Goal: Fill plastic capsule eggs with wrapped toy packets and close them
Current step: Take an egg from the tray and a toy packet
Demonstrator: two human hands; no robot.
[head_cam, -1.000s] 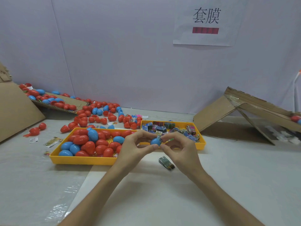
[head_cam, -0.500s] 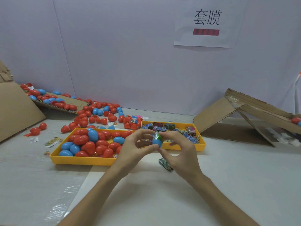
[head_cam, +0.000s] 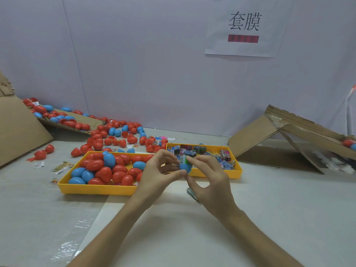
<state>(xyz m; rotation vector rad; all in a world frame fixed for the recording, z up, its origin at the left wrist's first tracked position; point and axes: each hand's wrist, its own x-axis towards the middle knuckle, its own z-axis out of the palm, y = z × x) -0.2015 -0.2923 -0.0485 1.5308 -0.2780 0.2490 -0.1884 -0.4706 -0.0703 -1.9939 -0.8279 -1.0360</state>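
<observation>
My left hand (head_cam: 156, 171) pinches a blue egg half (head_cam: 186, 168) between thumb and fingers above the table's middle. A green wrapped toy packet (head_cam: 184, 160) sticks up out of the half, and my right hand (head_cam: 209, 179) pinches its top with the fingertips. Behind the hands stand two yellow trays: the left tray (head_cam: 96, 188) holds several red and blue eggs, the right tray (head_cam: 236, 171) holds several wrapped packets. Another packet (head_cam: 191, 192) lies on the table under my right hand, partly hidden.
Loose red and blue eggs (head_cam: 115, 136) are scattered behind the left tray and on a cardboard sheet (head_cam: 73, 120) at the far left. A folded cardboard ramp (head_cam: 285, 135) stands at the right. Paper slips (head_cam: 61, 167) lie left of the trays.
The blue half has been turned from sideways to opening-up. My right hand has brought the green packet from beside the half into its opening. Both hands stay close together.
</observation>
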